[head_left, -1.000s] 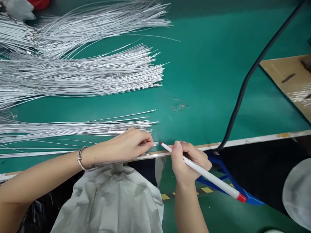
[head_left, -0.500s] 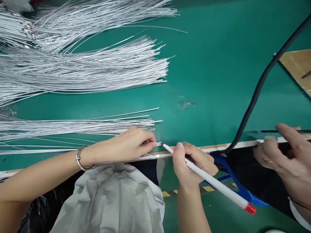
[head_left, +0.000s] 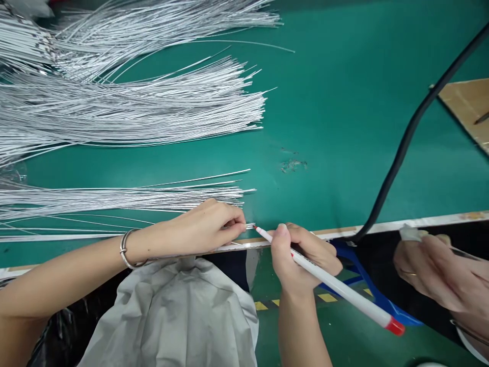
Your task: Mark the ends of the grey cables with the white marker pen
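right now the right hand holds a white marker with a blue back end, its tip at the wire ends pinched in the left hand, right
The colour is wrong: the head view shows a red back end, not blue. The rest stands: the right hand holds the white marker, its tip at the wire ends pinched in the left hand.

The 1 camera sits on the person's head and looks forward and down across the near edge of the green table (head_left: 344,127). From close above, it takes in the left hand (head_left: 221,224) and right hand (head_left: 305,255), slightly below mid-view, with floor (head_left: 355,341) under the edge.
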`<state>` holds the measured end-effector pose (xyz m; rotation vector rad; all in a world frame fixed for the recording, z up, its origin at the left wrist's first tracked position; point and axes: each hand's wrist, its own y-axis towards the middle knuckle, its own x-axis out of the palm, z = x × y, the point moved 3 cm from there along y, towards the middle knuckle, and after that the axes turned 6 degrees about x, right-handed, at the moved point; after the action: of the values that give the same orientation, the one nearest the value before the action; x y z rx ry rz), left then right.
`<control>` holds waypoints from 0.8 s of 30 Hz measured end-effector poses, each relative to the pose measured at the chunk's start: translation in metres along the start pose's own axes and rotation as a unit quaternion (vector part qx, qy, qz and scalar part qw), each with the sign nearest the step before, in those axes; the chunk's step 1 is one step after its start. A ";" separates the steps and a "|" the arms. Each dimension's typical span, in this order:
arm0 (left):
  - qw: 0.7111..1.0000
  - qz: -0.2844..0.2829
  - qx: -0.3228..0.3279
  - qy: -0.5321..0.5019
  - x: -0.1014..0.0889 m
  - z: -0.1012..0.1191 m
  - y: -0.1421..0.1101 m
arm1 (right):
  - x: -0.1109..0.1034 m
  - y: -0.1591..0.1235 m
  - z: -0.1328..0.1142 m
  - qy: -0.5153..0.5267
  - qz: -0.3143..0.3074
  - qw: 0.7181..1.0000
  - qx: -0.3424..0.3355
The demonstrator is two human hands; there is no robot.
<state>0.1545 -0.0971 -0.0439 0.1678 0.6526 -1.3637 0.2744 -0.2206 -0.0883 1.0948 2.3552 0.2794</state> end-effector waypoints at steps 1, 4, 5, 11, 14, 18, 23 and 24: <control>1.000 0.000 0.001 0.001 0.000 0.000 0.000 | 0.000 0.001 0.000 0.003 0.017 1.000 0.003; 1.000 -0.002 -0.002 0.006 0.000 0.000 0.000 | 0.000 0.001 -0.001 0.008 0.043 0.999 0.017; 1.000 -0.003 -0.004 0.008 0.000 0.001 0.000 | 0.000 0.002 0.000 0.008 0.042 0.999 0.022; 1.000 0.005 0.012 0.025 0.001 0.001 0.000 | 0.000 0.004 -0.003 0.012 0.032 0.999 0.012; 1.000 0.005 0.010 0.024 0.001 0.001 0.000 | 0.001 0.005 -0.008 0.008 0.028 1.000 -0.001; 1.000 0.001 0.002 0.022 0.001 0.001 0.000 | 0.003 0.005 -0.013 0.044 0.018 0.998 -0.034; 1.000 0.002 0.005 0.026 0.001 0.001 0.000 | 0.003 0.005 -0.014 0.043 0.003 0.998 -0.036; 1.000 0.003 0.007 0.028 0.001 0.001 0.000 | 0.003 0.005 -0.014 0.038 0.002 0.999 -0.037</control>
<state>0.1550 -0.0983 -0.0439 0.2188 0.6889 -1.3621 0.2687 -0.2143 -0.0753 1.0710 2.3892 0.4115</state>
